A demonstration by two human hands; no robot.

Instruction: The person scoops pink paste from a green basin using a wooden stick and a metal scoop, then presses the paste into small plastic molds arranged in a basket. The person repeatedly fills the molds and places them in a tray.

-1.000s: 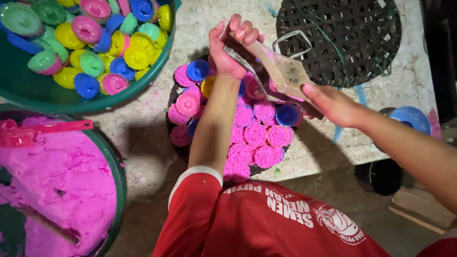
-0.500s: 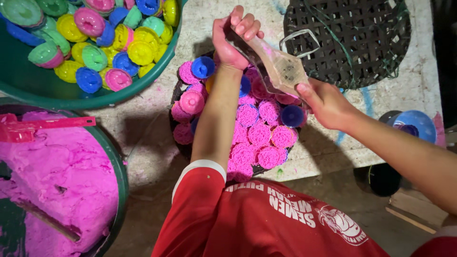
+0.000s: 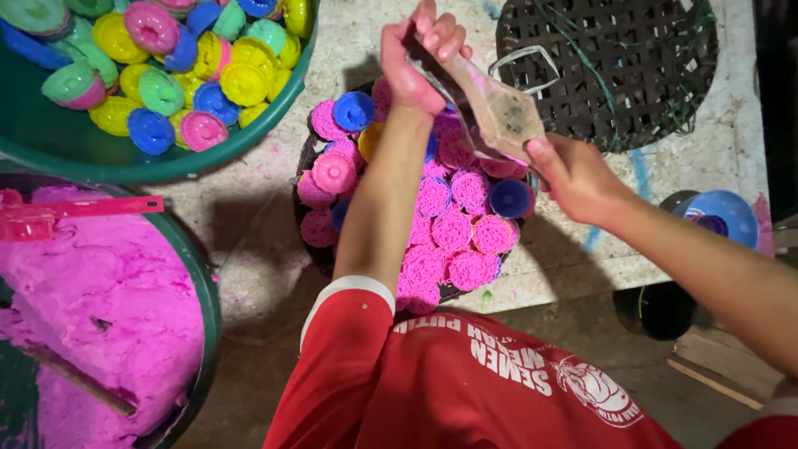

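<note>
Gripping the clear plastic press [image 3: 490, 104] at both ends, left hand [image 3: 416, 54] and right hand [image 3: 573, 175] fingers clamped, above the tray of pink moulded cakes [image 3: 453, 229], awaiting careful lowering.

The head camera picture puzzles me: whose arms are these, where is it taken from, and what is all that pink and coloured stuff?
There is no machine here. A person wears a camera on the head, so you look down over their red shirt at their own two hands. The left hand and the right hand together hold a clear, pink-smeared tool above a dark tray filled with small pink ridged cakes and a few coloured cups. At upper left, a green basin holds many small plastic moulds in yellow, blue, green and pink. At lower left, a tub holds pink dough. A woven black mat lies at upper right.
</note>
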